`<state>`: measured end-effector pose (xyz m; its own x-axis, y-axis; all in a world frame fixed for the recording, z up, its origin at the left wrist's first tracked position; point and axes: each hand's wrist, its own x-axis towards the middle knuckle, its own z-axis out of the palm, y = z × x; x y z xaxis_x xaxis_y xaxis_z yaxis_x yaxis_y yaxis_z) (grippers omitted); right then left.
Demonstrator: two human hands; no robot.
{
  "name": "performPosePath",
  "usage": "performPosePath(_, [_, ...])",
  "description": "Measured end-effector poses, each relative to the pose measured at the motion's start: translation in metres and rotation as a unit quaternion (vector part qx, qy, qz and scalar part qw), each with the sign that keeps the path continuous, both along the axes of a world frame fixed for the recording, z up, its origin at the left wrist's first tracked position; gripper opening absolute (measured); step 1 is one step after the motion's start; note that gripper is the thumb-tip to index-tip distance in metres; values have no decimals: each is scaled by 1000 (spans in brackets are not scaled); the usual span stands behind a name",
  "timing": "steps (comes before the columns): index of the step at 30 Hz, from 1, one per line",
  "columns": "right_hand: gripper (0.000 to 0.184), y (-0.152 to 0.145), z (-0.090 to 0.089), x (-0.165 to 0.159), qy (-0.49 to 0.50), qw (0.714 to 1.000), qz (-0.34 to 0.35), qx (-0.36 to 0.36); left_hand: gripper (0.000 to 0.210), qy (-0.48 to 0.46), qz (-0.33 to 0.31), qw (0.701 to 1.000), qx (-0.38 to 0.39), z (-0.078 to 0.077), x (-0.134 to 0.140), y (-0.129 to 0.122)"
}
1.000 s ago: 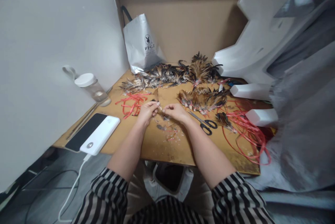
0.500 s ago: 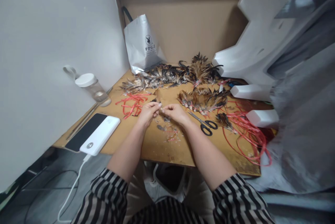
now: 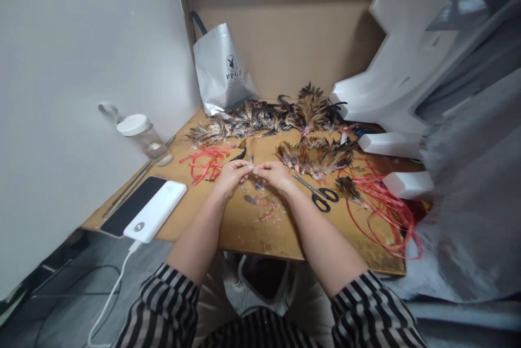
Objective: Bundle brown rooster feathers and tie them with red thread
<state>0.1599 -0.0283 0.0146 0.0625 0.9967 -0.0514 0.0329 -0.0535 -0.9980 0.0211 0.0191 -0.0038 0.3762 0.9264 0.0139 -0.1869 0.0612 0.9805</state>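
Observation:
My left hand [image 3: 233, 177] and my right hand [image 3: 275, 175] meet over the middle of the table, thumbs and fingers pinched together. A small feather [image 3: 251, 159] sticks up between the fingertips, its lower end hidden by them. Just beyond my left hand a dark curved feather [image 3: 241, 153] shows; whether it is held I cannot tell. Loose fluff and clippings [image 3: 266, 209] lie below my hands. Black-handled scissors [image 3: 319, 194] rest to the right of my right wrist. Red plastic strips [image 3: 205, 163] lie left of my left hand.
Brown feather bunches [image 3: 315, 155] and a long row of darker feathers [image 3: 252, 119] lie farther back. A silver bag [image 3: 222, 74] leans behind. At left are a bottle [image 3: 144, 139], phone [image 3: 132, 204] and power bank [image 3: 157, 211]. Red strips [image 3: 380, 196] and white foam [image 3: 393, 143] crowd the right.
The brown feather that stood above my fingertips has changed angle; now a small feather tip and a dark curved feather show there. Both hands stay pinched, closer together at the fingertips.

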Motion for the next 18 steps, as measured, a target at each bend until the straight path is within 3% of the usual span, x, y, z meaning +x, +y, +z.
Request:
performPosePath(9, [24, -1, -3, 1, -62, 996, 43, 48, 30, 13, -1, 1000, 1, 1, 1, -1])
performPosePath(12, [22, 1, -5, 8, -143, 988, 49, 37, 29, 11, 1, 1000, -6, 2, 0, -1])
performPosePath(18, [16, -4, 6, 23, -404, 912, 75, 25, 29, 6, 20, 1000, -14, 6, 0, -1])
